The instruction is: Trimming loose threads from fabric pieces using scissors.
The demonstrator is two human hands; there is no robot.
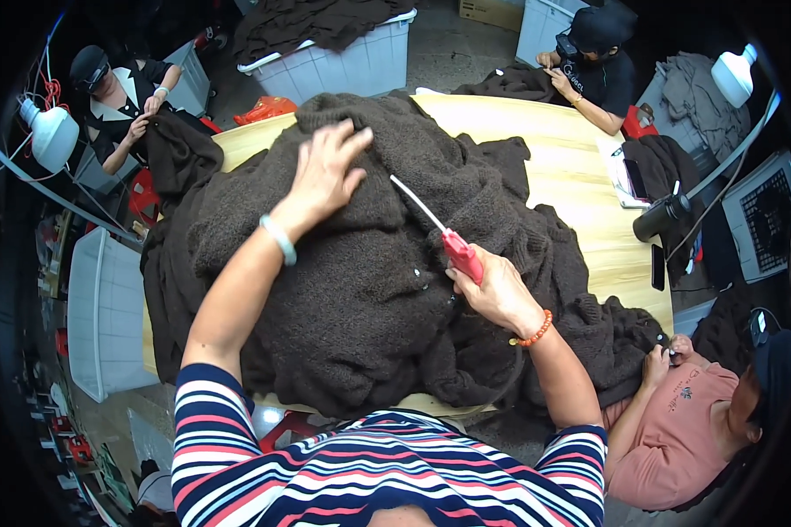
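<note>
Head | left fingers spread over brown knitwear | right fingers wrapped round red-handled tool | lettered black shirt beyond

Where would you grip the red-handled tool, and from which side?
Probably best by the red handle, from the near right, as the right hand holds it: the handle is thick and faces the person, while the thin, pale rod points away to the far left, over the dark knit pile.

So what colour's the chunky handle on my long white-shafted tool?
The handle in your right hand is pinkish red, showing best in the head view.
</note>
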